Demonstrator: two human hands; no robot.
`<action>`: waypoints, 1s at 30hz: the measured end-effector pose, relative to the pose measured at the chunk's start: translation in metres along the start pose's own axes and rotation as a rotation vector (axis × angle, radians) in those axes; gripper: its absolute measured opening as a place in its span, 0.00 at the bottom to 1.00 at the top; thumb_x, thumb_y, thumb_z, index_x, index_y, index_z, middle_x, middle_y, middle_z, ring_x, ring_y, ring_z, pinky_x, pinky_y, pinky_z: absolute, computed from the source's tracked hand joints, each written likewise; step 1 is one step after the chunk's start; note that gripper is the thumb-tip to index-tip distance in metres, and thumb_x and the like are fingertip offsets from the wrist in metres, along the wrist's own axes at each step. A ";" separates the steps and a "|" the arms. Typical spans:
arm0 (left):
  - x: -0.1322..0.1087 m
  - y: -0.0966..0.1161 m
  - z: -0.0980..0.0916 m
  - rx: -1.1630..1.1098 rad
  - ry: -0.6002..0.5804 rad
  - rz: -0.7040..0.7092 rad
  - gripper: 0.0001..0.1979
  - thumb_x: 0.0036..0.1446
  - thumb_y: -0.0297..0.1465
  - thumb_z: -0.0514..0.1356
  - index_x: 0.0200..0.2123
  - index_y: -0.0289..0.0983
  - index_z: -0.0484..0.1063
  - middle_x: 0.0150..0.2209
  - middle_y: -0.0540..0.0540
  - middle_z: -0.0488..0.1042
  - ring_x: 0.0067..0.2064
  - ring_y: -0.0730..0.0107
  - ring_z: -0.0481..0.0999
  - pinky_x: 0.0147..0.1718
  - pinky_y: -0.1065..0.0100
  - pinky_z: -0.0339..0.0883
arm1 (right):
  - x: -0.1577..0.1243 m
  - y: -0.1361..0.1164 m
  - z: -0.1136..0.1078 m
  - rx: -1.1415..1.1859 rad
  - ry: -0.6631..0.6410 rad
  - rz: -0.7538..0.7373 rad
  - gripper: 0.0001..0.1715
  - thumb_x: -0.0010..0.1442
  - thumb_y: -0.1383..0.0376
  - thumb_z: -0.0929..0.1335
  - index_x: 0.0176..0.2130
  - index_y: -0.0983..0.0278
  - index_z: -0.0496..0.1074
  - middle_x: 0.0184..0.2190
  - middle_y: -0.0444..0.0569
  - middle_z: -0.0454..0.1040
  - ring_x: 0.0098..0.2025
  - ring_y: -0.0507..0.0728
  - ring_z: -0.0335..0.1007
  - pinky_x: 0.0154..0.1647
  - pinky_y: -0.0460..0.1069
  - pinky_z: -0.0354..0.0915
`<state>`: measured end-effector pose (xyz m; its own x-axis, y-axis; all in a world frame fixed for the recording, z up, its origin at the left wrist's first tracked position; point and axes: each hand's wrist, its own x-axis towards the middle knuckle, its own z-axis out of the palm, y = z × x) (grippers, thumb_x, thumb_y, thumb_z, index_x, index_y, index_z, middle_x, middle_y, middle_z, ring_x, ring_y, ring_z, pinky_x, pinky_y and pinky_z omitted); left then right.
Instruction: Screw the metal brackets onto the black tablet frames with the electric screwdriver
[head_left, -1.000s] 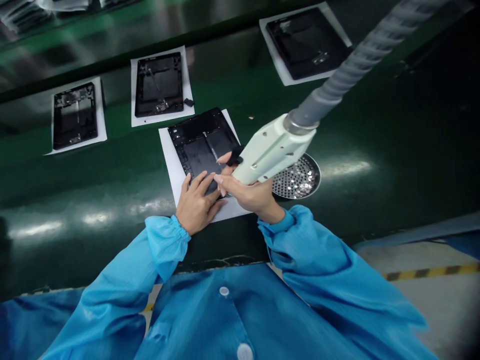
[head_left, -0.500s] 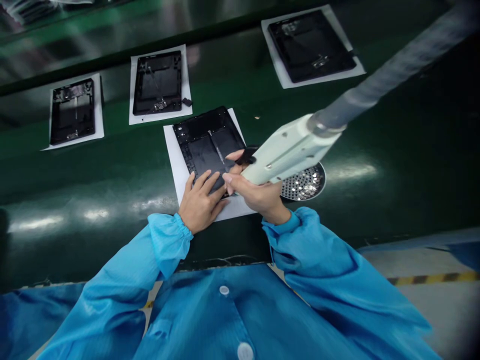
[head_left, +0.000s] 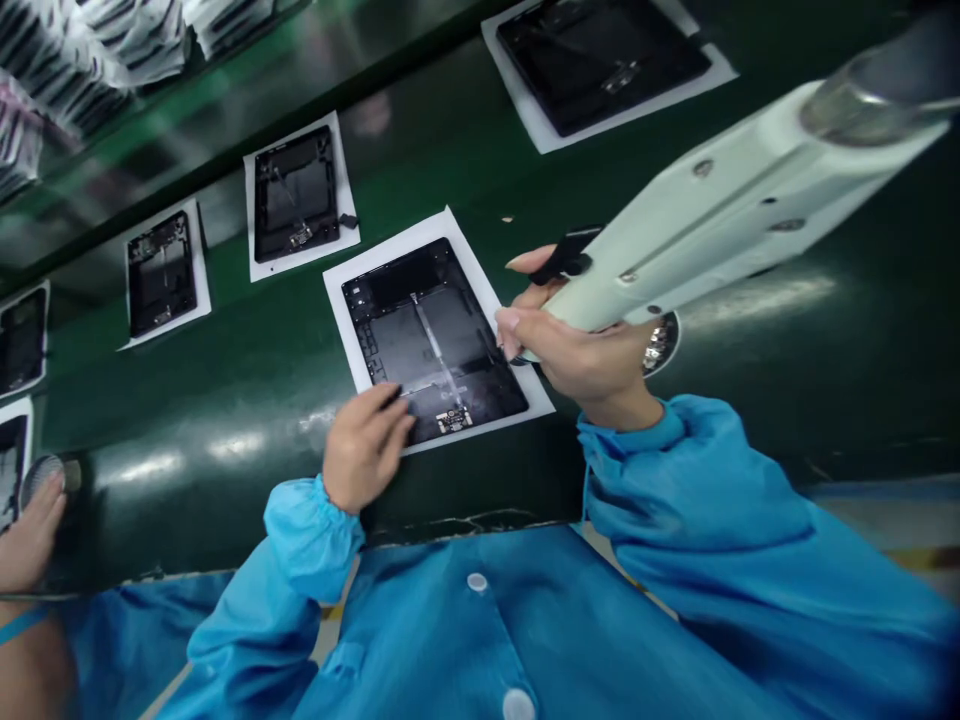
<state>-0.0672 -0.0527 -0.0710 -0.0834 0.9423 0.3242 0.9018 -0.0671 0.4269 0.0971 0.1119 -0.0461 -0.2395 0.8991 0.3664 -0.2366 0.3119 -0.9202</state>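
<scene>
A black tablet housing (head_left: 431, 340) lies on a white paper sheet (head_left: 349, 320), its inner panels and a pale metal strip showing. My left hand (head_left: 365, 448) rests on the housing's lower left edge, fingers apart and holding nothing. My right hand (head_left: 581, 360) is shut around a pale green handheld tool (head_left: 720, 220) that hangs from a hose and hides the housing's right corner. A small black piece (head_left: 566, 258) sits at my right fingers, just above the housing. Whether it is held or attached to the tool, I cannot tell.
Several other black housings on white sheets, such as one (head_left: 296, 195), line the dark green belt (head_left: 187, 440). A perforated metal dish (head_left: 661, 342) sits behind the tool. A co-worker's hand (head_left: 30, 535) shows at the lower left, with striped packs (head_left: 127, 40) beyond the belt.
My view has tilted and the tool now looks larger and closer. My left hand has slid toward the housing's lower edge, uncovering a small connector part there. My right hand still grips the tool.
</scene>
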 end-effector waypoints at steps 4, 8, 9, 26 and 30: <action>0.014 -0.017 -0.017 0.015 0.016 -0.566 0.16 0.56 0.44 0.61 0.35 0.36 0.77 0.27 0.47 0.78 0.28 0.70 0.76 0.28 0.70 0.69 | 0.001 -0.005 0.000 -0.042 -0.004 -0.001 0.11 0.47 0.68 0.74 0.27 0.60 0.67 0.15 0.41 0.68 0.21 0.54 0.69 0.28 0.51 0.72; 0.019 -0.023 -0.016 -0.084 -0.252 -0.695 0.18 0.52 0.47 0.63 0.25 0.37 0.74 0.19 0.51 0.71 0.22 0.75 0.68 0.21 0.73 0.57 | -0.001 -0.005 0.000 -0.069 -0.001 -0.044 0.14 0.49 0.72 0.72 0.22 0.60 0.64 0.16 0.43 0.67 0.29 0.57 0.73 0.35 0.53 0.73; 0.019 -0.025 -0.014 -0.139 -0.287 -0.690 0.18 0.52 0.46 0.62 0.24 0.36 0.73 0.19 0.52 0.70 0.21 0.76 0.66 0.20 0.73 0.55 | -0.002 -0.005 0.000 -0.078 -0.004 -0.061 0.14 0.49 0.73 0.72 0.22 0.61 0.64 0.17 0.43 0.68 0.29 0.57 0.73 0.37 0.53 0.73; 0.164 -0.086 -0.033 -0.429 0.536 -0.424 0.16 0.39 0.32 0.65 0.31 0.38 0.61 0.23 0.54 0.70 0.23 0.76 0.72 0.24 0.76 0.63 | 0.002 -0.001 0.008 -0.043 -0.124 -0.015 0.10 0.50 0.66 0.67 0.23 0.63 0.61 0.17 0.42 0.65 0.20 0.49 0.62 0.21 0.45 0.60; 0.227 -0.108 -0.021 -0.341 0.573 -0.413 0.13 0.48 0.31 0.60 0.38 0.37 0.62 0.24 0.54 0.70 0.25 0.76 0.73 0.27 0.74 0.66 | 0.006 0.000 0.009 -0.049 -0.129 -0.042 0.08 0.49 0.66 0.67 0.23 0.63 0.61 0.18 0.41 0.64 0.20 0.48 0.58 0.20 0.44 0.57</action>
<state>-0.1923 0.1614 -0.0259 -0.6730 0.6028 0.4286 0.5779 0.0669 0.8134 0.0869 0.1142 -0.0432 -0.3500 0.8390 0.4166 -0.2033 0.3662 -0.9081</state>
